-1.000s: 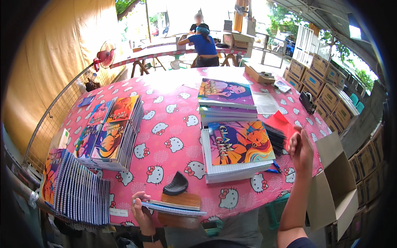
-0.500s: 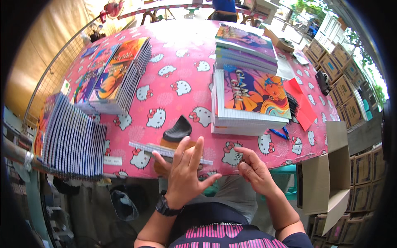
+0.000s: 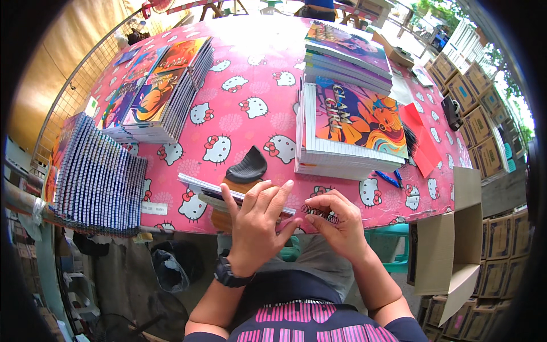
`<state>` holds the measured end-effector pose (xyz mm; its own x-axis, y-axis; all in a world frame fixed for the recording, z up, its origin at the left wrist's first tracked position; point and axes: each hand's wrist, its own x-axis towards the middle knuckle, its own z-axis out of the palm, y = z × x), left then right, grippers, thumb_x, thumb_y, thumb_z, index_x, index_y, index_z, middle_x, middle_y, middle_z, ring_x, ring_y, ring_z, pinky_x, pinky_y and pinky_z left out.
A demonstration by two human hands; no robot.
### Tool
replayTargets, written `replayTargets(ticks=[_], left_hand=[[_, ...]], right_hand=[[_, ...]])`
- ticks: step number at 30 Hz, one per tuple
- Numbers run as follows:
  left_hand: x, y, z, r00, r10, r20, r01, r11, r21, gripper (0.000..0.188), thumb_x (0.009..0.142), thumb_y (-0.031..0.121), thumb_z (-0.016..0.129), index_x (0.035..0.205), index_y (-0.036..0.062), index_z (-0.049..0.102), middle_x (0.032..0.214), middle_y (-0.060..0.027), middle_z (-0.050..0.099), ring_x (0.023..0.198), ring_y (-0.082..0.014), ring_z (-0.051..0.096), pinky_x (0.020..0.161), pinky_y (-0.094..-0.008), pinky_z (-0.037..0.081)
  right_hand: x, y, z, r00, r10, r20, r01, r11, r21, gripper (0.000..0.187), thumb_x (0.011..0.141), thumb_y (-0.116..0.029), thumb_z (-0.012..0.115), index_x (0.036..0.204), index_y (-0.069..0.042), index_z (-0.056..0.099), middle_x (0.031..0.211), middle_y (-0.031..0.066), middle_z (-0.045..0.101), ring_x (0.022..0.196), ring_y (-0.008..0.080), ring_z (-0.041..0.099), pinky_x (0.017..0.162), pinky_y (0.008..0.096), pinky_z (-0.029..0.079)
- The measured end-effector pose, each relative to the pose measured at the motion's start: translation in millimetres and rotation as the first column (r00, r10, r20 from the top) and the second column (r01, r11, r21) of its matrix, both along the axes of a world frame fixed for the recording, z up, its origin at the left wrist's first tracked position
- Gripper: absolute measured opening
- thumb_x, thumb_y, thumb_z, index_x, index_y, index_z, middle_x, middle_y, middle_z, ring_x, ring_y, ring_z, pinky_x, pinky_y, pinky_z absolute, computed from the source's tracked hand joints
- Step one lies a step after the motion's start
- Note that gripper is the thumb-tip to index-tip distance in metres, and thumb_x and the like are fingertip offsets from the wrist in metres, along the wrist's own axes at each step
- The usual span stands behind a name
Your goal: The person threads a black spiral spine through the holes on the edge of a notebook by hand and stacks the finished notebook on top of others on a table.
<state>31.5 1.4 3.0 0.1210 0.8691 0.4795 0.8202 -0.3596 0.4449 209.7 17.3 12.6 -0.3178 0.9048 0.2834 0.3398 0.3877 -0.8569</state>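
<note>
The biggest thing is the table [image 3: 259, 77] with its pink cat cloth, wide enough for lots of books to lie on it and leave a space near the person; an open cardboard box [image 3: 436, 253] is by the right side, close to the right arm, maybe so that it is easy to reach; a fat pile of bright books [image 3: 362, 119] lies flat on the right, maybe flat so that it won't tip over; on the left, a long row of notebooks [image 3: 99, 176] leans along the table edge, one against the next, and that seems to help them stay up; behind it, more notebooks [image 3: 154, 94] lie in flat stacks side by side, picture side up; right in front of the person, a brown wooden block [image 3: 222, 219] sits under a thin notebook [image 3: 199, 185], and it looks like it lifts the notebook off the cloth; the left hand [image 3: 259, 222] lies over the notebook with its fingers a bit apart, likely to keep it from sliding, but I can't tell if the thumb squeezes it too; the right hand [image 3: 339, 225] pinches a dark curly coil [image 3: 322, 214] with thumb and fingertips, just past the notebook's right end, maybe because such a skinny springy thing needs a small, careful hold.
</note>
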Motion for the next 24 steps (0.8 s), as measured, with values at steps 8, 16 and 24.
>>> replayTargets(ticks=[8,16,24], left_hand=[[-27.3,1.5,-7.8,0.956,-0.201,0.213,0.183,0.978,0.103,0.023,0.075,0.007,0.068,0.096,0.0179,0.069,0.093,0.0036,0.066,0.096,-0.0143,0.061,0.104,-0.0409,0.027],[-22.4,-3.1,-13.0,0.961,-0.159,0.226,0.130,0.982,0.137,0.019,0.075,0.008,0.067,0.093,0.0160,0.068,0.091,0.0038,0.064,0.087,-0.0143,0.060,0.096,-0.0380,0.030],[-22.4,-0.7,-10.8,0.954,-0.166,0.251,0.135,0.981,0.136,0.012,0.076,0.010,0.068,0.087,0.0154,0.066,0.087,0.0035,0.063,0.084,-0.0141,0.059,0.092,-0.0379,0.030]], right_hand=[[-5.1,12.2,6.2,0.982,0.143,0.121,-0.145,0.989,0.006,0.017,0.084,0.000,0.060,0.100,-0.001,0.063,0.087,0.0114,0.059,0.076,0.0246,0.060,0.066,0.0325,0.048],[-9.8,11.0,23.6,0.944,0.264,0.198,-0.242,0.961,-0.132,0.023,0.081,-0.002,0.062,0.104,0.000,0.061,0.086,0.0134,0.057,0.075,0.0286,0.059,0.067,0.0360,0.048],[-2.8,7.9,9.7,0.915,0.227,0.332,-0.275,0.956,0.104,0.031,0.080,-0.003,0.063,0.111,-0.003,0.059,0.081,0.0129,0.058,0.074,0.0303,0.059,0.065,0.0377,0.048]])
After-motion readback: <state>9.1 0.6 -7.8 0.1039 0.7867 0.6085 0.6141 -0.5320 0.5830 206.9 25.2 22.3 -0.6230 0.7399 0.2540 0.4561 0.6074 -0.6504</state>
